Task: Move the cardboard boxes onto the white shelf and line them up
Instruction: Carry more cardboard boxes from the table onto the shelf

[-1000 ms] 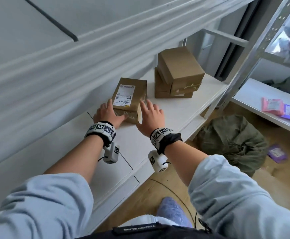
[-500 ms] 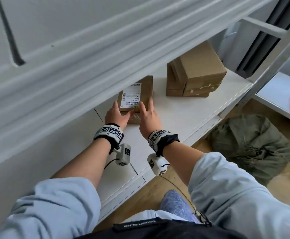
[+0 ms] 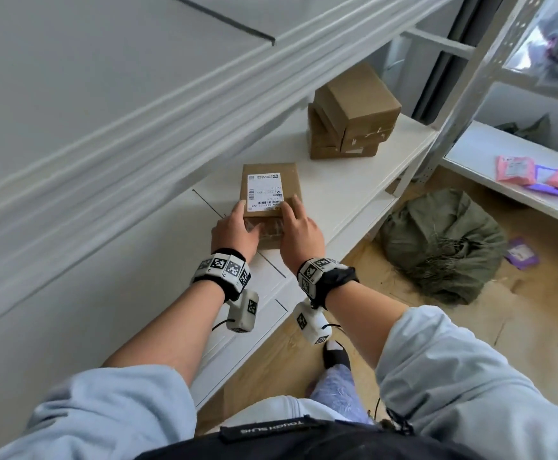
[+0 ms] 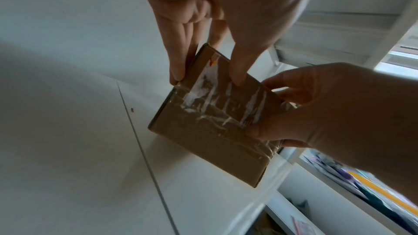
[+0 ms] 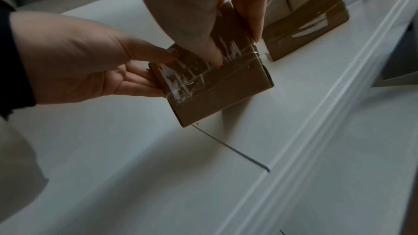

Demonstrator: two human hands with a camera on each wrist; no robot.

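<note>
Holding the labelled box [image 3: 271,190] between them, both hands clamp its near, taped end from opposite sides. The left hand [image 3: 236,232] has its fingers [image 4: 178,63] flat along the left face and its thumb pressed on the taped end face; the right hand [image 3: 300,232] mirrors this, fingers down the right side, thumb on the tape. Each grip is narrow and closed on the box, not wrapped under it. In my judgement this two-sided hold is chosen to steer and square the box rather than to carry it: its base appears to rest on the white shelf [image 3: 354,194], with a lower corner touching the surface in the right wrist view, though whether the far end is fully down cannot be told.

Both wrists are level and parallel, forearms reaching forward under the upper shelf lip, palms facing each other across the box.

The box lies label up, just beyond a thin seam in the shelf board. Beyond it, well apart and toward the far end of the shelf, stands the stack of boxes [image 3: 350,117], two high, the upper one skewed on the lower. The gap suggests the held box is not yet lined up with the stack.

Right of the box, below the shelf edge, a green sack [image 3: 443,244] lies on the floor.
</note>
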